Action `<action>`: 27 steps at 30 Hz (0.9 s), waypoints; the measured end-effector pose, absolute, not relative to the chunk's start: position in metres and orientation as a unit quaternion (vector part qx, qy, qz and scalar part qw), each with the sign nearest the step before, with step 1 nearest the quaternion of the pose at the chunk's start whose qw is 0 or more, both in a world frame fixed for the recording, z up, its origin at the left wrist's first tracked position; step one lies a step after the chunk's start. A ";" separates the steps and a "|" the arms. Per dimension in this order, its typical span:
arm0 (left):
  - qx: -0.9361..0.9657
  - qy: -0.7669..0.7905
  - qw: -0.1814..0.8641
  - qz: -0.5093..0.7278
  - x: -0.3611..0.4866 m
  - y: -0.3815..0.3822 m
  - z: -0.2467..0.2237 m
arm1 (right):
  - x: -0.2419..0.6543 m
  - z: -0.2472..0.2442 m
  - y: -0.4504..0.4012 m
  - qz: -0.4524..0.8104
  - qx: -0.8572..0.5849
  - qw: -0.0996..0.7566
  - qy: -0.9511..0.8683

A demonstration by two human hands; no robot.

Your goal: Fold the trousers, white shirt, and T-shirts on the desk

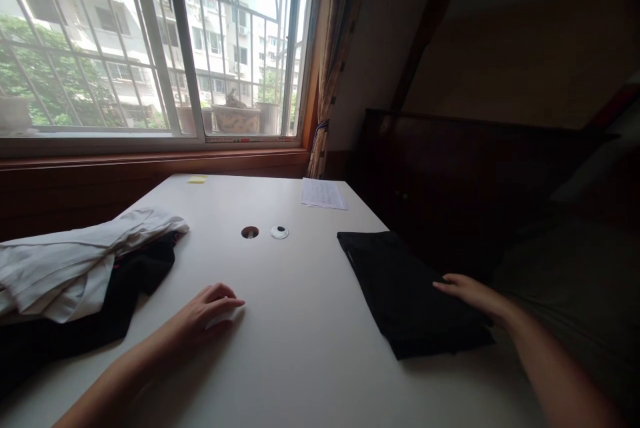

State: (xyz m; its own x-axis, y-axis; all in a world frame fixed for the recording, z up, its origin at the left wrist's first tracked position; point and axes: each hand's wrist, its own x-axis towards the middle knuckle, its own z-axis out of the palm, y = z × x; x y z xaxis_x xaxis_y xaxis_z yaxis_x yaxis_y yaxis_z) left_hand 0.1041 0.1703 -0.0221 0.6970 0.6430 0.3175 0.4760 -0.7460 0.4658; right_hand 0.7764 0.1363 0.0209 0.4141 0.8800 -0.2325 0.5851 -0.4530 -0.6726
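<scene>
A folded black cloth (405, 295) lies on the right part of the white table (300, 361). My right hand (467, 291) is at its right edge, with the thumb on top and the other fingers partly hidden; it appears to pinch the cloth. Over the table's left-centre, my left hand (215, 311) holds nothing, its fingers loosely bent and apart. Farther left, a light grey garment (75, 261) lies crumpled on top of a black garment (145, 275).
Near the table's far edge are a printed sheet (324, 194) and a yellow note (197, 179). A round hole (250, 233) and a round cap (279, 233) sit mid-table. Behind stand a barred window and a curtain (327, 61); dark furniture (440, 175) is at right.
</scene>
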 end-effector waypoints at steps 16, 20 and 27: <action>0.901 0.309 0.176 0.247 0.104 0.172 -0.025 | 0.781 0.008 0.159 0.292 -0.811 0.235 -0.448; 0.901 0.302 0.176 0.256 0.104 0.172 -0.026 | 0.779 0.002 0.188 0.226 -0.824 0.238 -0.462; 0.901 0.309 0.184 0.244 0.104 0.172 -0.025 | 0.785 -0.009 0.202 0.107 -0.859 0.232 -0.444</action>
